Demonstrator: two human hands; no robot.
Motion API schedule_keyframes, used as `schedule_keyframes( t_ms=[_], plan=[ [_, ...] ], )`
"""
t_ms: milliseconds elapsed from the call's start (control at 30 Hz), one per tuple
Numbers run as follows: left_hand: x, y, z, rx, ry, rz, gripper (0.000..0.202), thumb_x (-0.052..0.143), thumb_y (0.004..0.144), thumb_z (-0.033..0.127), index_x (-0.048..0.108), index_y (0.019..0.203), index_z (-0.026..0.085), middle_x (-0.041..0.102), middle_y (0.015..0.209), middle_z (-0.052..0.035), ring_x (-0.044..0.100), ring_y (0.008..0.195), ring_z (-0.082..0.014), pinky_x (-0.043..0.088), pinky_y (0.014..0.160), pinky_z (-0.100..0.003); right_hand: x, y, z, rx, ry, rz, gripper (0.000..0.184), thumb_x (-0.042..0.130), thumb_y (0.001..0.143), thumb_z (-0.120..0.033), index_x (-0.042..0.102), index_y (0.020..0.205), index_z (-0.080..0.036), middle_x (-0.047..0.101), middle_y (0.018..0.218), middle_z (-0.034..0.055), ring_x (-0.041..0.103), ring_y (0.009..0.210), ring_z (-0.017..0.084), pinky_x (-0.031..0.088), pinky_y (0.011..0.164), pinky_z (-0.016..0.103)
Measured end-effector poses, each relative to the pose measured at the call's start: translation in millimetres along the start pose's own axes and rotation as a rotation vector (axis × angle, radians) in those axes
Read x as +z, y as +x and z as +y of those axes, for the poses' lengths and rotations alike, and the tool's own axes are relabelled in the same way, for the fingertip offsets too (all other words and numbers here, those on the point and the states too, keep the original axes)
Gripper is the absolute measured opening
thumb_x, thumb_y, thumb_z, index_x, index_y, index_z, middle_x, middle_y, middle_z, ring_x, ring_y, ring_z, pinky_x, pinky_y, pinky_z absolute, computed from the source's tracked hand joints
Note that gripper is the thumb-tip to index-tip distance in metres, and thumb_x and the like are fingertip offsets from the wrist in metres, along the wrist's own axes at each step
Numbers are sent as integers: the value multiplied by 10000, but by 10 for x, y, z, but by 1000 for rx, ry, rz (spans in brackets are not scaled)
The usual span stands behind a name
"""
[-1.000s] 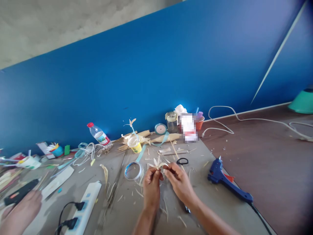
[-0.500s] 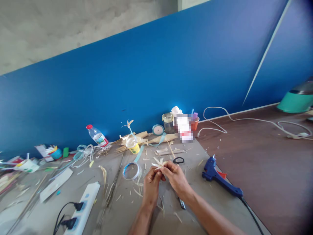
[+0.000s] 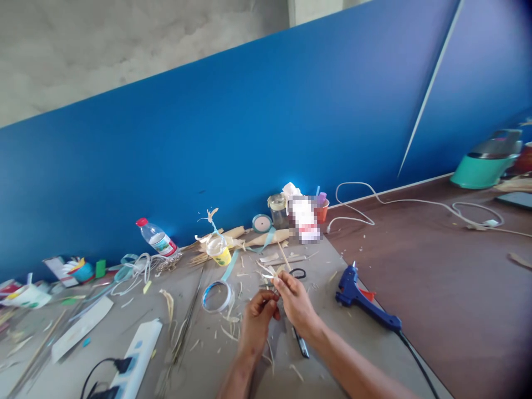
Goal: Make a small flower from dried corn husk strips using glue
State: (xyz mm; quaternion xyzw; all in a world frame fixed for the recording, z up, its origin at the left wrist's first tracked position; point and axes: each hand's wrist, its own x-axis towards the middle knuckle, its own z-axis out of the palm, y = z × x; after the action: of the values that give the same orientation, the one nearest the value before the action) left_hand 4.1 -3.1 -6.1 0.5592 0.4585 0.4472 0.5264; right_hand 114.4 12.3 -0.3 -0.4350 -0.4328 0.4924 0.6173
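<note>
Petals of pale, papery husk (image 3: 268, 272), loosely bunched, stick out from the right hand (image 3: 297, 305), whose thumb and fingers pinch them above the grey tabletop (image 3: 208, 371). Just below, the left hand (image 3: 255, 324) has its fingers curled closed; whether they grip anything is hidden. A whitish, ring-shaped tape roll (image 3: 228, 298) lies to the left, a blue plastic glue gun (image 3: 369, 307) to the right.

Soft light, sheen on blue panel (image 3: 233, 133), dark upper-right corner
</note>
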Motion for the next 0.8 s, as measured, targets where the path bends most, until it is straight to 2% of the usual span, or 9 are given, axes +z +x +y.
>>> schedule_keyframes(
  t_ms=[167, 300, 400, 467, 600, 700, 800],
  plan=[
    [3, -2, -62, -72, -45, 36, 177, 544, 760, 305, 595, 796, 140, 494, 484, 39, 423, 485, -90, 322, 539, -222, 17, 1, -8, 78, 62, 30, 273, 566, 711, -421, 617, 707, -152, 581, 710, 34, 495, 643, 146, 371, 550, 237],
    [11, 6, -24, -107, -120, 17, 233, 568, 739, 358, 600, 787, 133, 524, 572, 19, 468, 498, -93, 342, 535, -228, -3, 17, -55, 180, 150, 63, 296, 600, 678, -458, 611, 690, -162, 492, 561, -24, 416, 508, 110, 322, 469, 224],
    [20, 5, 13, -151, -125, -37, 245, 585, 722, 371, 598, 749, 128, 518, 590, 19, 464, 475, -83, 323, 505, -222, -51, 64, -67, 145, 185, 102, 306, 615, 680, -437, 529, 541, -178, 402, 486, -52, 383, 496, 96, 349, 542, 231],
    [29, -2, 22, -170, -98, -59, 239, 586, 721, 367, 591, 726, 128, 489, 546, 34, 427, 443, -69, 283, 476, -211, -81, 91, -57, 131, 191, 105, 333, 619, 684, -428, 499, 499, -180, 404, 481, -48, 384, 505, 96, 352, 573, 236],
    [34, -10, 8, -171, -105, -46, 237, 574, 732, 369, 564, 712, 133, 426, 524, 60, 337, 408, -42, 208, 437, -199, -106, 90, -20, 174, 180, 61, 309, 588, 711, -451, 645, 688, -148, 463, 523, -24, 416, 530, 112, 342, 561, 243],
    [9, 6, -13, -143, -129, 14, 247, 554, 751, 380, 546, 713, 136, 398, 533, 66, 306, 415, -36, 197, 436, -195, -100, 62, 7, 172, 95, 33, 339, 583, 717, -437, 688, 857, -146, 547, 620, 8, 453, 575, 128, 359, 582, 253],
    [-15, 26, -26, -118, -108, 71, 264, 532, 765, 394, 545, 720, 134, 398, 543, 61, 302, 425, -40, 205, 436, -194, -78, 41, 29, 142, -11, -30, 325, 607, 694, -409, 696, 877, -156, 628, 790, 56, 514, 654, 157, 393, 632, 275]
  ],
)
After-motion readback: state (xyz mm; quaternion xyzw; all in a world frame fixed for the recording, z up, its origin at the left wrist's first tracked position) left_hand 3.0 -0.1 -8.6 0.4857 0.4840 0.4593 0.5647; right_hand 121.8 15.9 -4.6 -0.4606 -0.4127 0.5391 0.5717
